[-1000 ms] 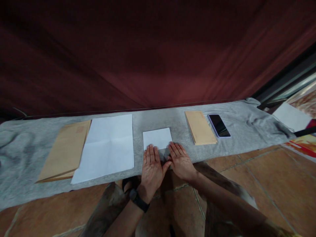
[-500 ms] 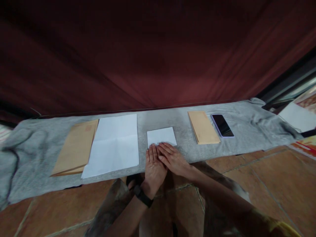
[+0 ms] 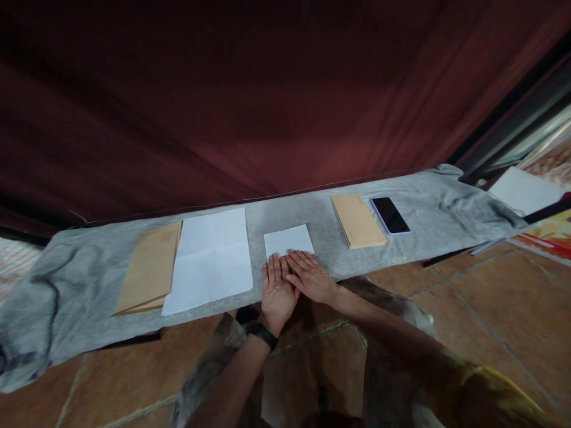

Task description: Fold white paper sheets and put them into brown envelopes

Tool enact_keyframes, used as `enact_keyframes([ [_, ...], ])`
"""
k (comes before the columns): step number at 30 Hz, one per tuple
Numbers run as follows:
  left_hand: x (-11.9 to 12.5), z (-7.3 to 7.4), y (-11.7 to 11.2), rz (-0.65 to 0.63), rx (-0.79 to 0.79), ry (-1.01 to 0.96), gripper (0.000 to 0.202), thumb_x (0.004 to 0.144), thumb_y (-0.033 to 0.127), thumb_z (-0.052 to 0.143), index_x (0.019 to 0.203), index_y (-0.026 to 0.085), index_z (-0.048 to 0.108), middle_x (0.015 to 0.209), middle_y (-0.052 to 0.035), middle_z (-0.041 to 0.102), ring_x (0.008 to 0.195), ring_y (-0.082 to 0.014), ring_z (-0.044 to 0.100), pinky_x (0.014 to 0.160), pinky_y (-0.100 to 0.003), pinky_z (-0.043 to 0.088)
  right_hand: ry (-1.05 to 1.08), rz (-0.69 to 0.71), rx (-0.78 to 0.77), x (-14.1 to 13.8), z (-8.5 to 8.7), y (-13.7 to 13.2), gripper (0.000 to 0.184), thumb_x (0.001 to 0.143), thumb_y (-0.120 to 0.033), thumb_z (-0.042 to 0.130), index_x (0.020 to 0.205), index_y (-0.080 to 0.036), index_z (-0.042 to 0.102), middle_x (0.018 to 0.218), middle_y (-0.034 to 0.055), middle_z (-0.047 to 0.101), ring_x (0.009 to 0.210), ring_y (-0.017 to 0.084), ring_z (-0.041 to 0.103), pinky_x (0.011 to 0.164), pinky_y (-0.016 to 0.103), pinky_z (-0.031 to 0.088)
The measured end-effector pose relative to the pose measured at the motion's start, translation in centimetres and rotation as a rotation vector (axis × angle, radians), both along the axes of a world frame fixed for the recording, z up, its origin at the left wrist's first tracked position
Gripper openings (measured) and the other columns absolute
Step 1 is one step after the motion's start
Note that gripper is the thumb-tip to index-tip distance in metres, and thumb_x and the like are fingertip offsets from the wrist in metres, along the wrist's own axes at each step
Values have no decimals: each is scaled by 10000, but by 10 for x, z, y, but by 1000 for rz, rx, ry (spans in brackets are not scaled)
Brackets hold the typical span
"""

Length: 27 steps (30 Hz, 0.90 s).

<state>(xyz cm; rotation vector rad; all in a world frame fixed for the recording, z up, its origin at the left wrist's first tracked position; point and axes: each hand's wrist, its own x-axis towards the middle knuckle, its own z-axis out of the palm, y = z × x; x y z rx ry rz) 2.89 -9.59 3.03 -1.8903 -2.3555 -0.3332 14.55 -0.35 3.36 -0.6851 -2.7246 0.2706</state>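
A small white rectangle of paper [image 3: 289, 239], seemingly folded, lies on the grey cloth in front of me. My left hand [image 3: 279, 292] is open, its fingers stretched out over the paper's near edge. Beside it my right hand [image 3: 313, 278] also lies flat with fingers extended, its thumb side touching my left hand. Both hands cover the near part of the paper. Just left is a stack of larger white sheets [image 3: 212, 261] with faint crease lines. Brown envelopes [image 3: 149, 267] lie partly under those sheets, and a smaller stack of brown envelopes [image 3: 358, 221] lies to the right.
A phone [image 3: 391, 215] with a purple case edge lies right of the smaller envelopes. The grey cloth [image 3: 450, 211] covers a long, narrow bench-like surface, wrinkled at both ends. Behind it hangs a dark red curtain [image 3: 285, 160]. Tiled floor [image 3: 482, 303] shows below the near edge.
The camera view has tilted and shifted slightly. Both hands stay flat on the near part of the small paper, and nothing else has visibly moved on the cloth.
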Motion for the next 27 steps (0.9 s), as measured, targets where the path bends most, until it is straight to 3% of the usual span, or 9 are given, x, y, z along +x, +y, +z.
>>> enact_keyframes([
  [11,-7,19,-8,-19,-83,102,715,940,511,466,1461,23,435,1557,-262,373,1484,-361,318,1204,-628,213,-34,18,33,21,-8,9,566,1051,-406,397,1521,-92,395,1585,147,368,1484,242,325,1222,441,286],
  [17,-14,28,-2,-14,-71,77,574,988,365,344,1410,8,502,1476,-248,498,1419,-334,441,1201,-596,265,-50,32,-19,23,-4,17,541,1032,-347,452,1519,-117,404,1581,132,383,1481,221,334,1209,427,323],
  [21,-11,23,12,-88,12,32,550,1001,305,301,1451,29,458,1533,-197,448,1456,-289,389,1203,-509,325,-31,-4,-41,20,-4,14,545,1016,-315,471,1521,-123,403,1567,127,414,1472,221,349,1211,433,320],
  [27,-3,2,13,-190,49,-13,629,1016,437,332,1508,46,362,1569,-188,396,1490,-267,323,1203,-478,352,-28,-17,-56,23,-5,8,571,981,-204,452,1537,-103,367,1577,139,397,1474,235,340,1222,461,295],
])
